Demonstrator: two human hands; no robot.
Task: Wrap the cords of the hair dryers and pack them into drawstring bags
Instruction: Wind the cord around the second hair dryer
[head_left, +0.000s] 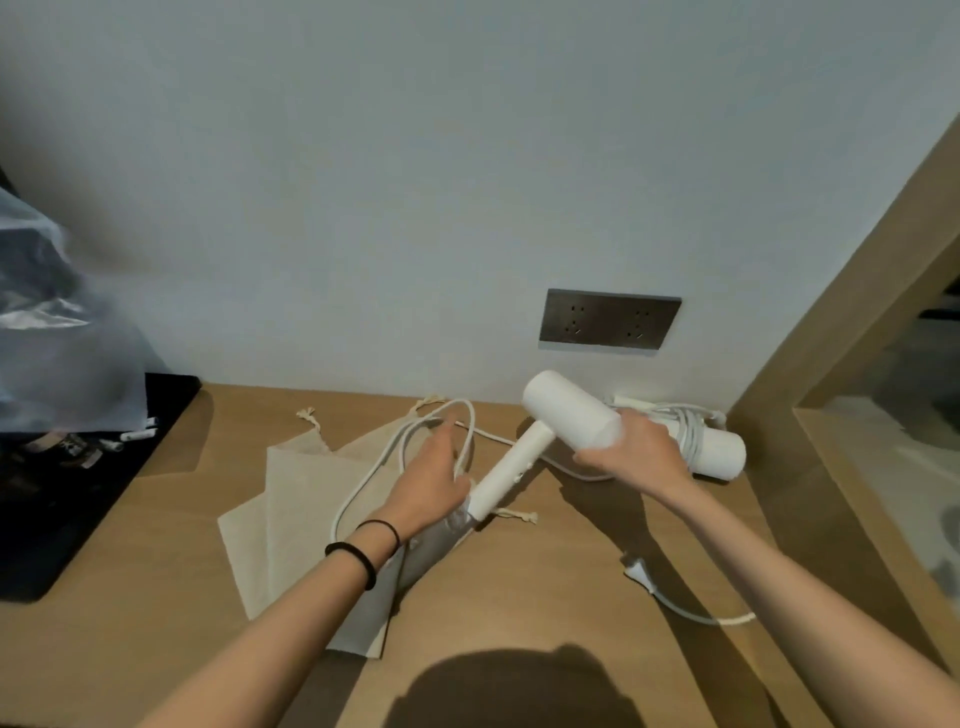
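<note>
**A trailing plug and a slack loop are the weak points**

The hair dryer (566, 415) is held up over the surface (519, 597), in front of the wall. The right hand (631, 447) is clasped round the rear end of its barrel. The left hand (431, 478) is at the foot of the handle, its fingers curled on the cord (470, 415). The cord stands out in one wide loop over the drawstring bags (291, 519), which lie flat under it.

The wrap looks barely begun, and several things could spoil it:

- The plug (638, 569) lies loose on the surface near the right forearm, its lead running off to the right (probably this dryer's own, though the arm hides the join). A hard pull could whip it across the surface or catch it on the arm.
- The loop is big and slack. If the left hand eases off, it could spring open or slide down off the handle.
- Coils wound too loosely may not pass the mouth of a bag.
- The cord rests on the bags, so drawing it in may drag or rumple them.
- The second hair dryer (719, 452), its cord already wound, lies just behind the right hand. A swing of the barrel could knock it.
</note>
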